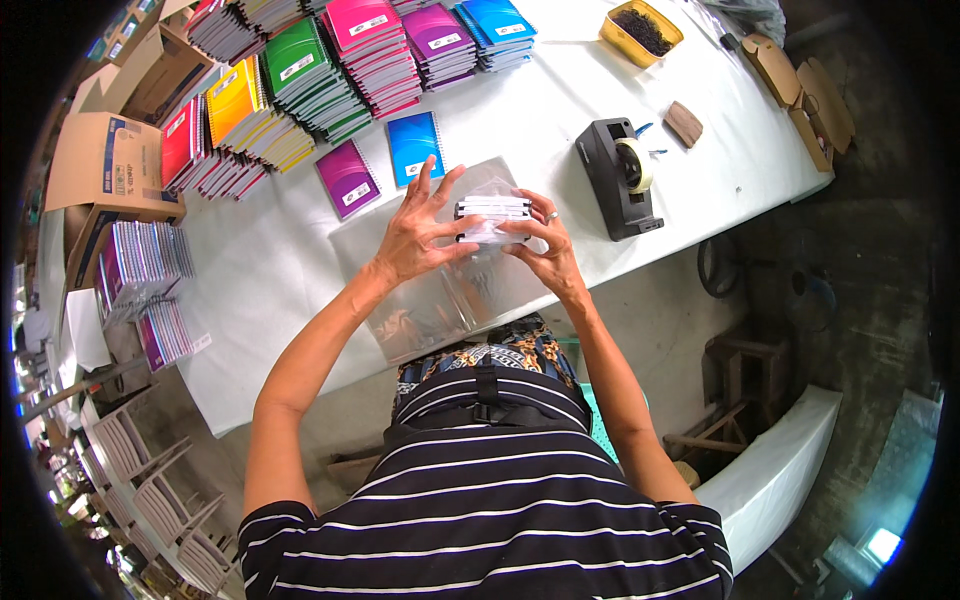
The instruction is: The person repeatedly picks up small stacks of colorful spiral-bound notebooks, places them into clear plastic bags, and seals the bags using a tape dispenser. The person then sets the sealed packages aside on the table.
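Between my two hands is a small stack of spiral notebooks [492,207], seen edge-on with white page edges and dark bindings. Clear plastic seems to cover the stack's near side. My left hand [415,230] grips its left end with thumb and forefinger, the other fingers spread upward. Around the right end curl the fingers of my right hand [545,240], a ring on one of them. Under the hands lie flat clear plastic bags [420,325] at the table's near edge. Just beyond them are a purple notebook [347,180] and a blue notebook [414,148].
Tall stacks of colored notebooks [310,75] line the far left of the white table [260,330]. A black tape dispenser [612,180], a brown block [683,125] and a yellow tub [640,35] stand at the right. Cardboard boxes [125,165] flank the left side.
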Demonstrator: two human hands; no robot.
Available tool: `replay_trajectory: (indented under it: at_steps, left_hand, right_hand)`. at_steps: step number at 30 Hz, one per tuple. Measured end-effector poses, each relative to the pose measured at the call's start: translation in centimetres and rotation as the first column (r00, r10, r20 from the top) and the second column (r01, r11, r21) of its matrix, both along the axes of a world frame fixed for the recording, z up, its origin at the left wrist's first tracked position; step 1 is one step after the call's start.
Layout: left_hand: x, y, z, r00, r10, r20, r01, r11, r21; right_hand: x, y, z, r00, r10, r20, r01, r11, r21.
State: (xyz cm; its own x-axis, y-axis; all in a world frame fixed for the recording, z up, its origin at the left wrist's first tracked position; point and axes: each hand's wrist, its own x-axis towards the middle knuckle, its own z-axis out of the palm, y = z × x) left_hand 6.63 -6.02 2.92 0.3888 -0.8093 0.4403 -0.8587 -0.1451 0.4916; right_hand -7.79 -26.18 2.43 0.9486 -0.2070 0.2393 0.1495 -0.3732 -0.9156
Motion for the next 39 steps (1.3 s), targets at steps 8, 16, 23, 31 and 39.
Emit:
replay_trajectory:
  at_steps: [8, 16, 23, 31, 39]
  left_hand:
    - [1.0, -0.4, 2.5, 0.999, -0.049, 0.014, 0.047, 0.994, 0.102]
    - [3.6, -1.9, 2.3, 0.979, -0.201, -0.019, 0.201, 0.977, 0.074]
    - [4.3, -3.3, 2.0, 0.844, -0.222, -0.489, 0.213, 0.974, -0.076]
    - [7.2, -4.7, 1.2, 0.263, -0.009, -0.965, 0.500, 0.857, 0.128]
    - [7.2, -4.6, 0.3, 0.274, -0.038, -0.961, 0.549, 0.827, 0.124]
  right_hand:
    - [0.7, -0.1, 1.8, 0.995, -0.013, -0.097, 0.015, 1.000, 0.018]
    - [2.0, -0.3, 2.7, 0.995, -0.101, -0.014, 0.093, 0.954, -0.284]
    - [2.9, -0.5, 2.9, 0.972, -0.199, -0.127, 0.204, 0.979, 0.022]
    - [4.0, -1.0, 4.3, 0.922, -0.003, -0.388, 0.186, 0.880, 0.437]
    - [3.9, -1.1, 3.3, 0.927, 0.055, -0.370, 0.120, 0.894, 0.433]
